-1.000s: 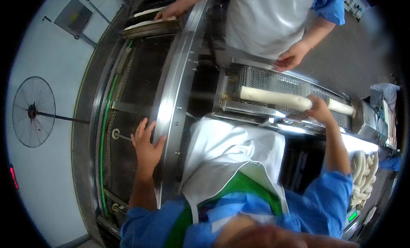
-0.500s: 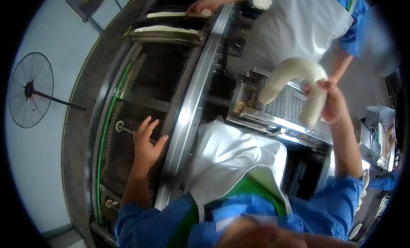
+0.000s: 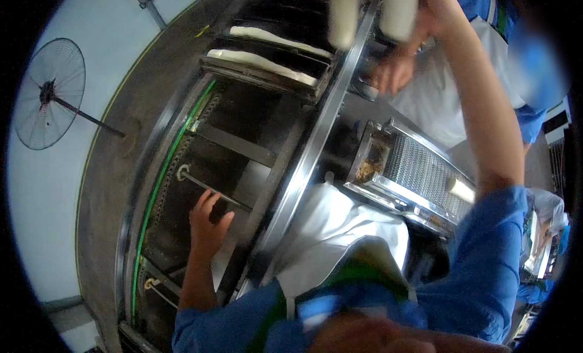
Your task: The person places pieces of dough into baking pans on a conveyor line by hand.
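A thick roll of pale dough (image 3: 399, 13) hangs from my right hand (image 3: 430, 13) at the top of the view. Both its ends dangle near the metal rail, blurred, and its middle lies beyond the upper edge. My right fingers are partly hidden. Over the dark conveyor frame (image 3: 267, 128), my left hand (image 3: 209, 222) is open, fingers apart and holding nothing, close to a thin metal rod (image 3: 218, 192). Long dough strips (image 3: 267, 64) lie in dark trays (image 3: 261, 79) on the conveyor ahead.
Below my right arm, a mesh belt (image 3: 425, 164) carries a short dough piece (image 3: 461, 190). A co-worker in a white apron stands across it, one hand (image 3: 393, 72) by the shiny rail (image 3: 303, 164). A wall fan (image 3: 50, 93) is at left.
My right hand has carried the dough from over the mesh belt up and left towards the trays. The co-worker's hand has withdrawn from the trays. A short dough piece now shows on the belt.
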Demonstrator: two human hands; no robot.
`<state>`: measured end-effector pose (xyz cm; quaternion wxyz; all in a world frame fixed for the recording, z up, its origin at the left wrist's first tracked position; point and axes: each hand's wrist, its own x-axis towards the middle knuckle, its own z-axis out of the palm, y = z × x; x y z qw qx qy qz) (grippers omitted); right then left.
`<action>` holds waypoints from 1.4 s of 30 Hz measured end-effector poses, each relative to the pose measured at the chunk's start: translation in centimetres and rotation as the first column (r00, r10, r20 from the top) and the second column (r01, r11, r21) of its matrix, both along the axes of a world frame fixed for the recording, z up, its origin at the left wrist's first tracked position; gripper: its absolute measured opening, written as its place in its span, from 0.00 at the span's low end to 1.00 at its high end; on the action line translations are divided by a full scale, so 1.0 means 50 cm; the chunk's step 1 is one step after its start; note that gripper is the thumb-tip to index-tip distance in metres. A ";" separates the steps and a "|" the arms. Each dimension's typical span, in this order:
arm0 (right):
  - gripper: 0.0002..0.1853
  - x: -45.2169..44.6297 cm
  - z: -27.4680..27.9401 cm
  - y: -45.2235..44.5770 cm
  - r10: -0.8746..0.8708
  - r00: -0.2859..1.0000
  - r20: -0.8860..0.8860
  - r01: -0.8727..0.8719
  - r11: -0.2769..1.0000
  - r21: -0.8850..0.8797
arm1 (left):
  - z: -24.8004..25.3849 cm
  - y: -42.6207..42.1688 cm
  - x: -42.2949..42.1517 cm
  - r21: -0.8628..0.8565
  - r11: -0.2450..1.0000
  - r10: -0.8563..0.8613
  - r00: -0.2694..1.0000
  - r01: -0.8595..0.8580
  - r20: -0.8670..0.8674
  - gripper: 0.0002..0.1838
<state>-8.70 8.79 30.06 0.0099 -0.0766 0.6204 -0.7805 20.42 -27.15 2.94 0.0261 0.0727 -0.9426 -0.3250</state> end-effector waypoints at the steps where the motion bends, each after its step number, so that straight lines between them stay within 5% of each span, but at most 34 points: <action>1: 0.20 -0.058 0.008 -0.012 0.245 0.942 -0.231 -0.250 0.968 0.005 | 0.006 0.001 0.002 -0.010 1.000 0.022 1.000 -0.022 0.015 0.29; 2: 0.22 -0.025 0.011 -0.069 0.140 0.860 -0.491 -0.121 0.990 0.071 | 0.009 0.004 0.005 -0.014 0.999 0.029 0.999 -0.029 0.017 0.29; 3: 0.26 -0.142 0.015 -0.040 0.245 0.858 -0.451 -0.139 0.957 0.254 | 0.012 0.005 0.006 -0.003 1.000 0.008 1.000 -0.008 -0.008 0.29; 5: 0.27 -0.212 -0.023 -0.069 0.038 0.882 -0.469 0.324 0.675 0.663 | 0.013 -0.001 0.003 -0.010 1.000 -0.013 0.999 0.013 -0.036 0.29; 7: 0.27 -0.313 -0.137 -0.038 0.042 0.767 -0.640 0.480 0.625 0.616 | -0.005 -0.005 0.008 -0.053 0.999 -0.005 0.998 0.002 -0.055 0.29; 8: 0.25 -0.245 -0.153 -0.048 -0.170 0.628 -0.760 0.737 0.445 0.510 | -0.009 -0.006 0.006 -0.049 0.999 -0.011 0.998 0.008 -0.054 0.29; 9: 0.26 -0.246 -0.183 -0.019 -0.117 0.556 -0.823 0.800 0.343 0.492 | -0.012 -0.008 0.005 -0.023 1.000 0.013 0.998 -0.014 -0.056 0.29; 10: 0.28 -0.195 -0.185 -0.001 -0.125 0.764 -0.633 0.625 0.388 0.677 | -0.015 -0.008 0.007 0.001 0.999 0.038 0.998 -0.038 -0.053 0.30; 12: 0.22 -0.168 -0.260 0.070 -0.053 0.667 -0.743 0.727 0.268 0.633 | -0.009 -0.004 -0.002 0.002 0.999 0.036 0.998 -0.036 -0.042 0.29; 14: 0.22 -0.060 -0.293 0.105 -0.116 0.778 -0.617 0.599 0.432 0.675 | 0.004 0.005 -0.026 -0.005 1.000 0.021 0.999 -0.021 -0.035 0.29; 18: 0.21 0.120 -0.359 0.230 -0.197 0.927 -0.320 0.373 0.371 0.851 | 0.016 0.037 -0.082 0.035 0.999 -0.007 0.991 0.012 -0.132 0.27; 22: 0.20 0.270 -0.467 0.405 -0.177 0.910 -0.376 0.415 0.351 0.839 | 0.034 0.066 -0.157 -0.034 0.993 -0.116 0.929 0.111 -0.352 0.25; 25: 0.20 0.370 -0.487 0.481 -0.134 0.911 -0.389 0.409 0.189 0.893 | 0.067 0.112 -0.202 -0.134 0.989 -0.104 0.949 0.067 -0.299 0.24; 27: 0.25 0.407 -0.504 0.520 -0.239 0.924 -0.299 0.293 -0.064 0.954 | 0.068 0.126 -0.211 -0.130 0.990 -0.096 0.957 0.062 -0.274 0.25; 33: 0.27 0.440 -0.555 0.570 -0.239 0.942 -0.235 0.220 -0.089 0.971 | 0.062 0.107 -0.192 -0.157 0.984 -0.134 0.934 0.085 -0.331 0.23; 42: 0.27 0.469 -0.582 0.597 -0.265 0.936 -0.232 0.259 0.070 0.963 | 0.139 0.051 -0.386 -0.524 0.851 -0.225 0.920 0.025 -0.322 0.13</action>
